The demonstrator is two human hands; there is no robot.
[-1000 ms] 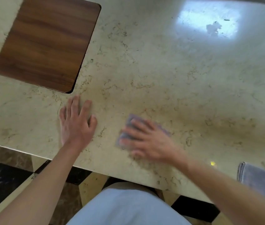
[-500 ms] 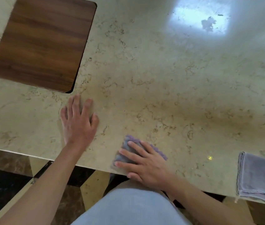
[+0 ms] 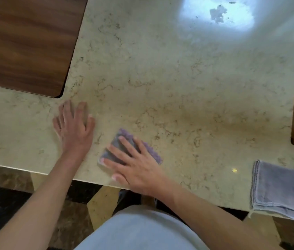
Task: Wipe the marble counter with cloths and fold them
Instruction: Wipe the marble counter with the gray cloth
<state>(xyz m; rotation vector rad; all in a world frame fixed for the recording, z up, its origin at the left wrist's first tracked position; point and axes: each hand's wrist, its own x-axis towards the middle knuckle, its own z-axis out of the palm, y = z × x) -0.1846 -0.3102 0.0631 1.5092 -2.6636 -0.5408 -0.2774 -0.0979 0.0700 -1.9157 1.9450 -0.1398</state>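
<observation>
Both hands lie flat: the right hand presses the purple cloth, seemingly folded; even pressure is advised while the left hand, empty, braces on the table.

Veined marble tabletop carrying two cloths.
A purple cloth near the front edge; a folded grey cloth at right.

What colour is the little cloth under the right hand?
Purple; the small fuzzy purple cloth lies flat under the right hand. The head view shows it best.
</observation>
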